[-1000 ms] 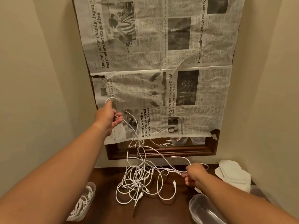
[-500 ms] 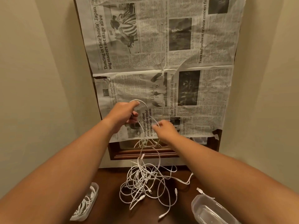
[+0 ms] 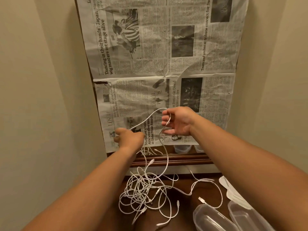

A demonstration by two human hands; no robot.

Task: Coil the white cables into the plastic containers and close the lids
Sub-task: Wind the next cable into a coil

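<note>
Hands now drawn apart, right hand (image 3: 180, 121) raised higher, loosely curled round white cable (image 3: 150, 114), left hand (image 3: 130, 138) fisted on it, tangle (image 3: 145, 192) on worktop (image 3: 186, 205).

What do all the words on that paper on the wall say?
Newspaper headlines:
"'Dancing in their hands': Japan wig masters set stage alive"
"Tears and smiles at tribute concert for Swi", cut off by the picture edge
"at Global Music Awards"
"LEISURE", faint
"st lives on at David", start hidden
Body text: too small to read.

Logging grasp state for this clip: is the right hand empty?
No: a white cable loops through the fingers of the right hand and runs across to the left hand.
</note>
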